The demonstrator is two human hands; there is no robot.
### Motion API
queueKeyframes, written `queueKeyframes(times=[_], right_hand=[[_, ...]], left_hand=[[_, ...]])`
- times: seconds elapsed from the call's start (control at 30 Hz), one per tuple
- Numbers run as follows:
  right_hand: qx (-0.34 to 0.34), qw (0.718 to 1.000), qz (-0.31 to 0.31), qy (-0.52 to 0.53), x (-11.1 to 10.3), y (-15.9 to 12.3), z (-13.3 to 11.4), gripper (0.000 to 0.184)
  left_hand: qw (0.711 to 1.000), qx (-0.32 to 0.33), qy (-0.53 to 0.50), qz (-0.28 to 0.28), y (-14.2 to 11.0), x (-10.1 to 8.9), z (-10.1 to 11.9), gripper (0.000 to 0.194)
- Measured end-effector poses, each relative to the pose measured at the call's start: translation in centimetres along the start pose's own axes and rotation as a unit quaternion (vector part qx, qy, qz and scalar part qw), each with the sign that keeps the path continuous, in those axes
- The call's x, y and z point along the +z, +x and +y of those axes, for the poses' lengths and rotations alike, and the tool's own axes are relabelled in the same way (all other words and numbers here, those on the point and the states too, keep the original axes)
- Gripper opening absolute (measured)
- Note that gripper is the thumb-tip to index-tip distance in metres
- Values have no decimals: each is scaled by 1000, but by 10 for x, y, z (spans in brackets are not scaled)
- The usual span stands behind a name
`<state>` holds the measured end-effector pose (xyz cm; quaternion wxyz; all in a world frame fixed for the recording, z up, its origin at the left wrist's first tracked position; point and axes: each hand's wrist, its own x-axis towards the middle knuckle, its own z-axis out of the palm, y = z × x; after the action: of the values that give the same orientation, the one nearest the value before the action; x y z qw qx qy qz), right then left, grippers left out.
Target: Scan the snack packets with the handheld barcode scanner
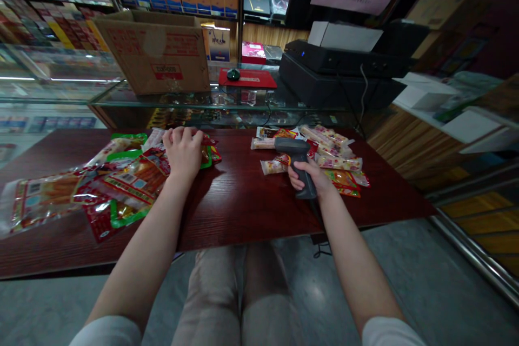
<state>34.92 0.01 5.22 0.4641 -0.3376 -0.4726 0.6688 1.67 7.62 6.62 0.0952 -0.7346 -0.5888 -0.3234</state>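
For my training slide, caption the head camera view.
Right hand holding a barcode scanner, left hand at a pile of packaged snacks on a dark table.

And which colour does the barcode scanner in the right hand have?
The barcode scanner in the right hand is mostly dark grey, seen in the head view.

Handheld scanner (295,147) gripped by right hand (314,175) near snack packets (330,146) on dark red table (231,194). Packet pile (125,184) at left partly covered by left hand (182,151). Behind, cardboard box (160,59) and red pad (259,79) set on glass counter (180,100).
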Motion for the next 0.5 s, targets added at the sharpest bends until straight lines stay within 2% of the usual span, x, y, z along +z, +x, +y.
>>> queueKeyframes(times=[0.1,0.2,0.27,0.4,0.5], right_hand=[[2,1000,12,-4,1,0,0,32],[4,1000,14,-2,1,0,0,32],[2,1000,11,-1,0,0,0,31],[3,1000,-1,-1,-2,1,1,29],[5,1000,-1,2,-2,1,1,29]], left_hand=[[996,-39,45,-69,-2,-1,-1,39],[991,-65,45,-104,-3,-3,-5,50],[992,-79,23,-92,-2,-5,-6,58],[995,-95,-41,-11,-1,-12,-4,49],[993,-109,-41,-17,-3,-15,-3,44]])
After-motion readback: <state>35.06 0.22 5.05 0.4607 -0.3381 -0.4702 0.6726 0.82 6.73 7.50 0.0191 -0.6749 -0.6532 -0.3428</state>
